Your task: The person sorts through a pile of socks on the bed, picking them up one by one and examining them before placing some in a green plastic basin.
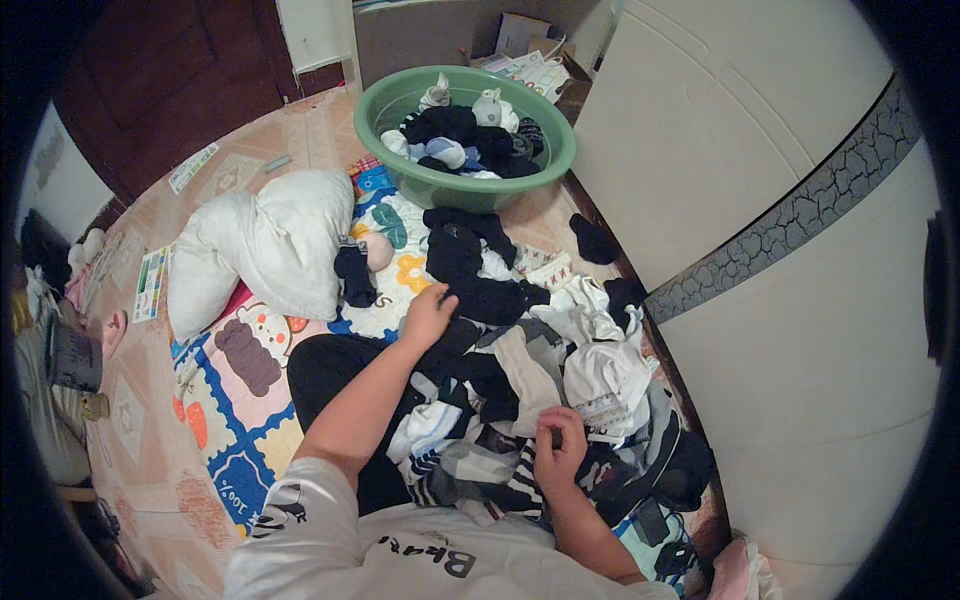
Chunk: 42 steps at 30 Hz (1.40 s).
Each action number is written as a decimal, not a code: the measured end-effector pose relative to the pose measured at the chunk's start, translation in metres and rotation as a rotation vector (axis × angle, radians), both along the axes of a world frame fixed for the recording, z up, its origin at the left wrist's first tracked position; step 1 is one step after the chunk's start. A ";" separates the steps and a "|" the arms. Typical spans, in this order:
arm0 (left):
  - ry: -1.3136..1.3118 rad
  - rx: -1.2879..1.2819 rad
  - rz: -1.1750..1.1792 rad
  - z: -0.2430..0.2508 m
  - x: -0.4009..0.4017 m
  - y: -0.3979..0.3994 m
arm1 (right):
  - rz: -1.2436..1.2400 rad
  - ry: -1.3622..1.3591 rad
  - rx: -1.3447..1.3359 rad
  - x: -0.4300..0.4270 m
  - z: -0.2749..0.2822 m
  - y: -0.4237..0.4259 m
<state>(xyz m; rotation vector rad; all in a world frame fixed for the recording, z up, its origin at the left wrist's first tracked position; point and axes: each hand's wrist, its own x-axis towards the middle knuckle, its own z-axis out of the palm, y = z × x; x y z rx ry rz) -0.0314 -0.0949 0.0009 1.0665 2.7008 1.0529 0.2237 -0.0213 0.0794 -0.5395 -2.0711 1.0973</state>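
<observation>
Before me lies a heap of mixed socks. My left hand (430, 318) is at the edge of the black socks (487, 298), its fingers partly bent; whether it pinches fabric is hidden. At the lower end of a cream sock (527, 375) is my right hand (561, 450), fingers curled and a gap showing between thumb and forefinger. White socks (609, 375) are bunched just right of the cream one. Striped socks (525, 480) and a white sock with blue bands (429, 429) lie nearer my body.
A green plastic tub (465, 187) with bundled socks stands at the far side. A white pillow (262, 247) rests on the patterned quilt (255, 427), beside a dark navy sock (354, 276). Pale cabinet panels (795, 360) border the right. A lone black sock (594, 240) lies against them.
</observation>
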 end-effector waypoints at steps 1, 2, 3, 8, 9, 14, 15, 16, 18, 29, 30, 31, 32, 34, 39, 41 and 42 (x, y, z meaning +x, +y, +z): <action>-0.456 0.258 0.119 0.014 0.003 -0.006 | -0.003 -0.004 -0.001 0.001 -0.001 0.001; -0.912 0.516 0.240 0.025 0.006 -0.011 | 0.001 -0.018 0.012 0.002 -0.002 0.003; -1.048 0.797 0.238 0.033 0.009 -0.018 | 0.011 -0.023 0.024 0.003 -0.002 0.005; -1.210 1.062 0.100 0.073 0.031 -0.045 | 0.011 -0.092 0.109 -0.016 0.042 0.010; -1.218 0.985 -0.032 0.067 0.034 -0.051 | 0.022 -0.098 0.112 -0.025 0.055 0.007; -0.998 0.489 -0.576 0.040 0.074 -0.047 | 0.433 -0.578 0.200 -0.077 0.046 0.005; -0.801 0.435 -0.675 0.039 0.080 -0.044 | 0.429 -0.580 0.203 -0.080 0.024 0.011; -0.868 0.493 -0.579 0.033 0.088 -0.039 | 0.365 -0.583 0.206 -0.082 0.000 0.019; -0.971 0.575 -0.394 0.031 0.084 -0.034 | 0.319 -0.581 0.205 -0.084 -0.016 0.018; 0.097 -0.166 0.001 0.030 0.001 0.010 | 0.068 -0.326 0.009 -0.083 -0.028 0.010; 0.162 -0.024 0.006 0.035 0.001 0.008 | 0.059 -0.298 -0.049 -0.082 -0.025 0.008; 0.170 -0.019 0.001 0.042 0.002 0.010 | 0.053 -0.291 -0.045 -0.082 -0.029 0.011; -0.013 0.206 0.094 0.048 0.004 0.011 | 0.013 -0.213 -0.051 -0.082 -0.036 0.017; -0.253 0.511 0.161 0.068 0.012 0.006 | -0.017 -0.186 -0.548 -0.080 -0.038 0.018; -1.067 1.053 -0.031 0.125 0.069 -0.014 | 0.071 -0.097 -0.840 -0.079 -0.028 0.028; -1.441 1.138 -0.021 0.137 0.085 -0.025 | 0.129 -0.077 -0.877 -0.076 -0.025 0.026; -1.542 1.117 -0.059 0.135 0.089 -0.030 | 0.161 -0.032 -0.936 -0.075 -0.017 0.023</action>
